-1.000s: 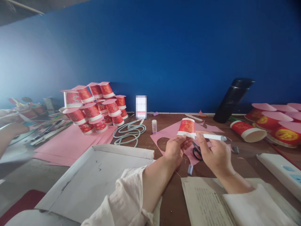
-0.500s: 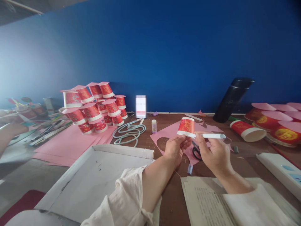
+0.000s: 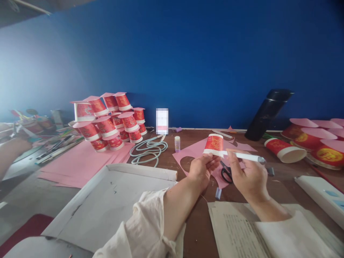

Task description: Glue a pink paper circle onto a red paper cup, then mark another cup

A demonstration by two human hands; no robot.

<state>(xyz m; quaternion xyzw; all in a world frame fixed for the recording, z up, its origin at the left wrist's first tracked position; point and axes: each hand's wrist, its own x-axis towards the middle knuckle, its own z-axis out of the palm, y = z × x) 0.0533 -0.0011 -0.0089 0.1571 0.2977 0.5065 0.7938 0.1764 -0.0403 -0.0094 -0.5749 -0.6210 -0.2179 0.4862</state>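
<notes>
My left hand [image 3: 201, 170] grips a red and white paper cup [image 3: 214, 144] by its white rim, which faces down. A white pen [image 3: 248, 156] is held in my right hand [image 3: 249, 179], lying almost level, with its tip at the cup's lower right side. Under and behind both hands lies a cut pink paper sheet [image 3: 188, 150] with a round hole. Black-handled scissors [image 3: 226, 175] rest on it, partly hidden by my right hand.
Stacked red cups [image 3: 104, 125] with pink tops stand left. A glue stick [image 3: 177, 144], coiled cable [image 3: 149, 148] and phone [image 3: 162, 122] are near the middle. Right are a black bottle [image 3: 266, 114] and a lying cup [image 3: 285, 149]. Another person's hand [image 3: 20, 148] shows far left.
My right hand has shifted slightly right, and the pen tilts a little more, its rear end farther right and lower. The left hand still holds the cup.
</notes>
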